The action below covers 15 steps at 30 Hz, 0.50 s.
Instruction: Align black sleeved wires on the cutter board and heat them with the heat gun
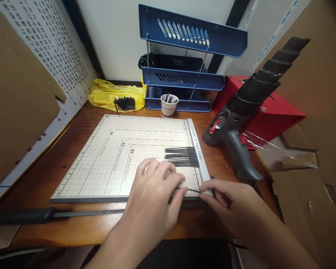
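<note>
Hands and cut strands on a paper cutter. The left hand (154, 183) and right hand (226, 198) pinch one thin black strand (194, 190) between thumb and forefinger, at two places along it, over the near right corner of the cutter board (81, 172). The right fingertips lie at the metal rail (199, 149); uneven tension between the two pinches could bend the strand or slip it out of line. Just beyond the left fingers, a row of black strands (192, 157) lies side by side, ends near the rail; a brush from the knuckles could skew it, as nothing visible clamps it. The blade arm (89, 213), with its black handle (22, 216), runs along the near edge, beneath the line of the left forearm. Its height cannot be told; a knock or early lowering could cut fingers reaching across that edge. On the worktop (72, 228), a heat gun (240, 112) stands right of the board; a snagged sleeve or cable could topple it. Behind the board, a paper cup (168, 109) of black strands would spill if bumped.
</note>
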Each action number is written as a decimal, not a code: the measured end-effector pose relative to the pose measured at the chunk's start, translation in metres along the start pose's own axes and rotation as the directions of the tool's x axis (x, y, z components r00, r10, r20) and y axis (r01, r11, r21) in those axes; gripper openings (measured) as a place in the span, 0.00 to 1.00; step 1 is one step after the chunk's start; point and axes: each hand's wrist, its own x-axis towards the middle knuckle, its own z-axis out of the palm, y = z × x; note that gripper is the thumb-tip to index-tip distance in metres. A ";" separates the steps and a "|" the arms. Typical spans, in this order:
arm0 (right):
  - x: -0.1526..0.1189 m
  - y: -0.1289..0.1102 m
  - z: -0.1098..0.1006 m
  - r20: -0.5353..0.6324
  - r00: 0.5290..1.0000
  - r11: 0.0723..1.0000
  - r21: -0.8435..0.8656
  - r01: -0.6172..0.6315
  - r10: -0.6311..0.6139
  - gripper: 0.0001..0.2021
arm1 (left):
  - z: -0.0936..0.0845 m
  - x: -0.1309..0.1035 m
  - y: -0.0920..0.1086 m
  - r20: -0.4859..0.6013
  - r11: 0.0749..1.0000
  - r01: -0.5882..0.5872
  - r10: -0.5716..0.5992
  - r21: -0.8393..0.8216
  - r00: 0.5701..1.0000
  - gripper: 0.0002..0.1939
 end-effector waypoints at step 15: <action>0.027 -0.025 -0.020 -0.044 0.994 0.977 0.180 0.111 -0.105 0.12 | -0.019 -0.003 -0.012 -0.002 0.993 0.089 -0.089 0.079 0.996 0.11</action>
